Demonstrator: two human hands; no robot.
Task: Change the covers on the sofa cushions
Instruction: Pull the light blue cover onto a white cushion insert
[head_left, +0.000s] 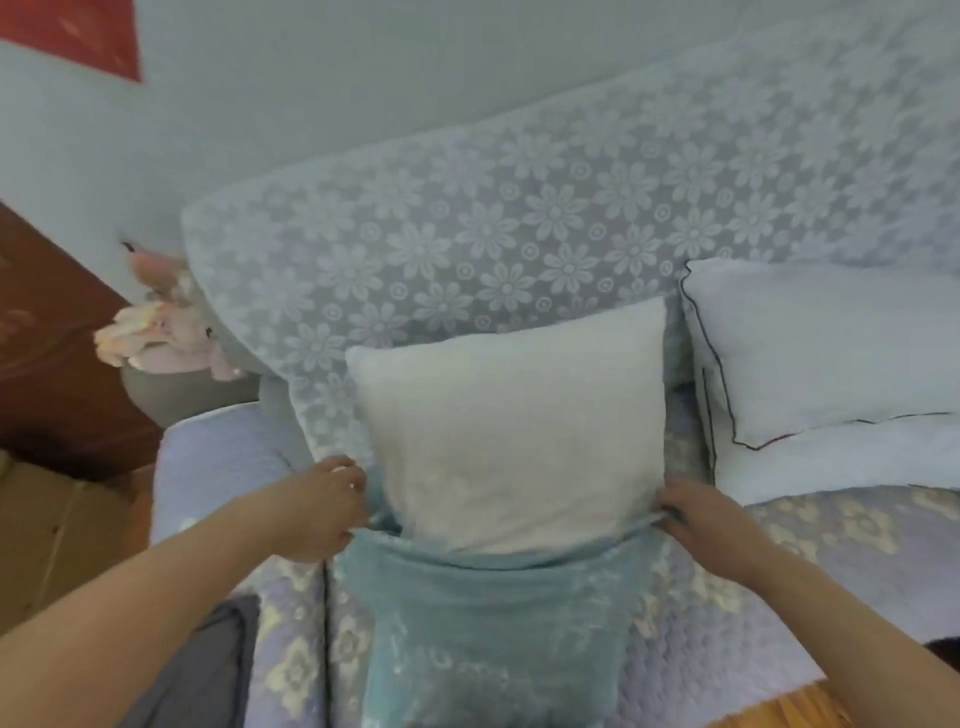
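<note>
A teal plush cover (488, 639) lies on the sofa seat (810, 582) with its open mouth facing the backrest, and a white cushion insert (511, 441) stands partly inside it: the insert's lower edge is in the opening, while most of its body rises bare above the cover and leans against the backrest. The left hand (322, 512) grips the left corner of the cover's opening, fingers curled round the fabric just beside the insert's lower left corner. The right hand (706, 525) pinches the right corner of the opening, fingers bent over the rim, which is stretched taut between the two hands. The cover's closed end runs toward the front edge of the seat. The backrest carries a pale lace throw (519, 249) with a daisy pattern, and the seat has a quilted lilac pad with cream flowers. To the right of the insert, touching the backrest, lies a light pillow (831, 353) edged in dark piping, close beside the insert. At the sofa's left end, past the armrest (208, 467), a pink soft toy (161, 332) sits blurred near the wall. A grey cloth (208, 670) hangs at the front left corner of the seat.
</note>
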